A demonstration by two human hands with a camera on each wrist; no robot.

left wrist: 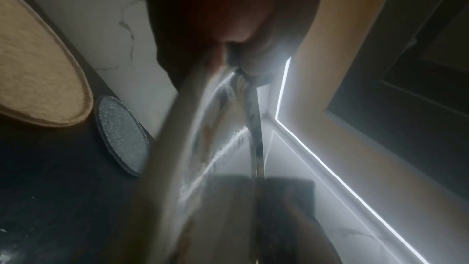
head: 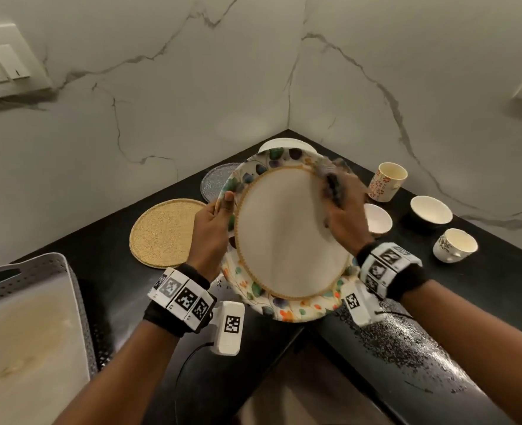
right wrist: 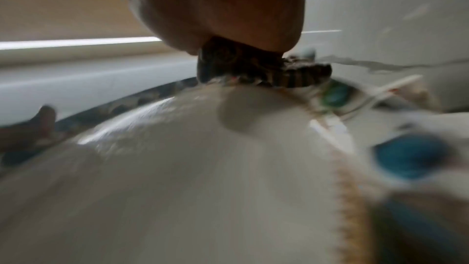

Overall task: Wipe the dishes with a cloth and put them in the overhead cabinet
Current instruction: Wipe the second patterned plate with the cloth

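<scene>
Left hand grips the plate rim — thumb on top. Right hand presses a bunched cloth against the far rim — fingers curled round it.

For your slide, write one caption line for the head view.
Left hand grips the floral plate while right hand wipes its rim with a cloth.

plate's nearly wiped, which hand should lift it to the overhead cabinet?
Probably left. The left hand already grips the floral plate by its rim, thumb over the edge; the right hand is busy pressing the cloth on it.
</scene>
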